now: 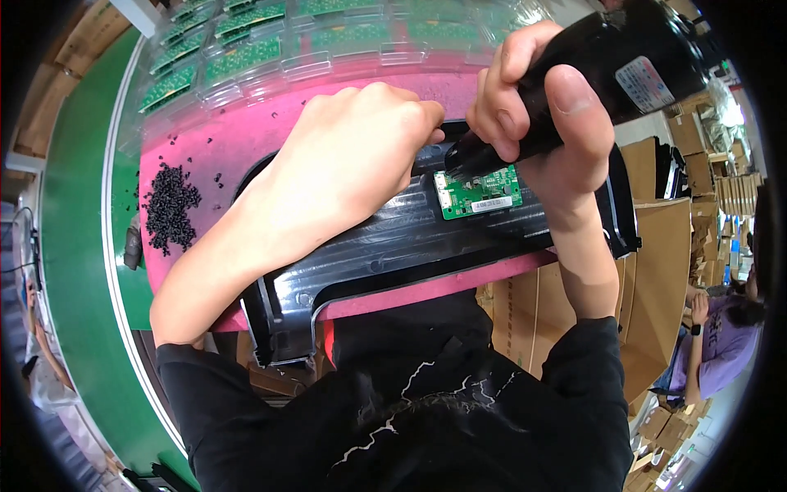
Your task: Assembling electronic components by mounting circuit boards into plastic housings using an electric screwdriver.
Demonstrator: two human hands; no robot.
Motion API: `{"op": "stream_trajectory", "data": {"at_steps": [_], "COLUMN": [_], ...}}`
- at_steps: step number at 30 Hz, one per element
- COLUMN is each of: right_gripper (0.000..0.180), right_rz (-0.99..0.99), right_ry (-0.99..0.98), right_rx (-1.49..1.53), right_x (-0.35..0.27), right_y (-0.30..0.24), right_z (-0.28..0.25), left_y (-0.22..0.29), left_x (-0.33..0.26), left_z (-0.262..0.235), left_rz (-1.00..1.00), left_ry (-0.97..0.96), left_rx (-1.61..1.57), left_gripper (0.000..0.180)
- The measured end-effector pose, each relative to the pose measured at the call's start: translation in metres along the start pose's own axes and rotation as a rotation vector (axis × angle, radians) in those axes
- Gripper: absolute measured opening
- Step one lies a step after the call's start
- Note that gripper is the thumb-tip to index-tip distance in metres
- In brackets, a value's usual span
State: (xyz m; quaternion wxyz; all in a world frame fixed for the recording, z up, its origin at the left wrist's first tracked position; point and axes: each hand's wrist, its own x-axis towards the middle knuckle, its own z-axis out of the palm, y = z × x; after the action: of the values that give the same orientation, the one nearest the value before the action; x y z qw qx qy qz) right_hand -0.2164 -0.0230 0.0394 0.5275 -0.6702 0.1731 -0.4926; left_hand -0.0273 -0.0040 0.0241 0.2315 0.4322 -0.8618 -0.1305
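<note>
My right hand is wrapped round a black electric screwdriver, held slanting with its narrow nose down at the upper left of a green circuit board. Whether the tip touches the board cannot be made out. The board lies in a long black plastic housing with raised edges. Over the housing, left of the screwdriver's nose, my left hand is closed with its fingertips pinched together; what they hold, if anything, is hidden.
A pile of small black screws lies on the pink mat at left. Clear plastic trays of green boards stand at the back. An open cardboard box is at right; beyond it sits a person in purple.
</note>
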Motion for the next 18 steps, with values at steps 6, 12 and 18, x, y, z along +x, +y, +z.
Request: {"op": "stream_trajectory", "data": {"at_steps": [6,12,18], "right_gripper": [0.040,0.043,0.042], "right_rz": [0.008,-0.201,-0.289], "right_ry": [0.002,0.083,0.069], "right_rx": [-0.023,0.380,0.460], "right_x": [-0.005,-0.012,-0.021], "right_y": [-0.009,-0.029,-0.065], "right_z": [-0.002,-0.012,-0.021], "left_y": [0.000,0.000,0.001], "left_x": [-0.002,-0.001,0.007], "left_z": [-0.001,-0.001,-0.001], "left_rz": [0.022,0.189,0.306], "left_ry": [-0.097,-0.082,0.074], "left_rx": [0.021,-0.093,-0.289], "left_gripper": [0.011,0.013,0.017]}}
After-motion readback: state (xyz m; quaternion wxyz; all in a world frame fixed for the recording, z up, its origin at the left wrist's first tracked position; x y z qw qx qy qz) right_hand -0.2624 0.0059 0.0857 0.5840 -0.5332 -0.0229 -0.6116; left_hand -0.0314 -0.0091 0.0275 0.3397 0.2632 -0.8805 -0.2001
